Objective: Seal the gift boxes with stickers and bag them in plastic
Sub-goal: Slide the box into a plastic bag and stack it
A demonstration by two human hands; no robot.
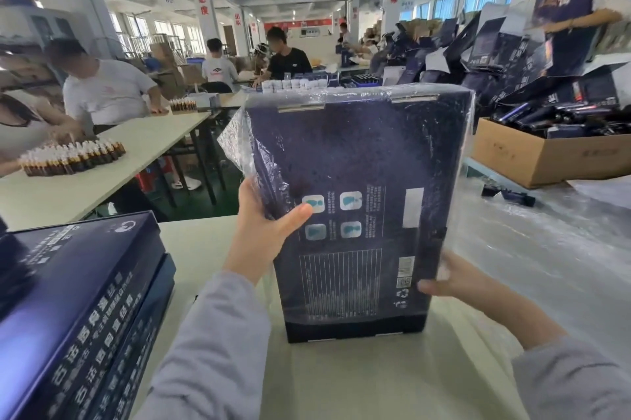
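- So, gift box (358, 180) upright on pale table (375, 382), plastic bag (235, 136) over it.
- Left hand (263, 231) gripping one edge, right hand (450, 279) pinching the other.
- Amber bottles (71, 156) on neighbouring table (153, 142).

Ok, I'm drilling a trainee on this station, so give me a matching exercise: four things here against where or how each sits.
1 bagged gift box
2 stacked gift boxes
3 brown vials
4 cardboard carton

A flat, near left
B rows on the left table
C upright between left hand and right hand
D right, full of dark packs

Pairs: 1-C, 2-A, 3-B, 4-D
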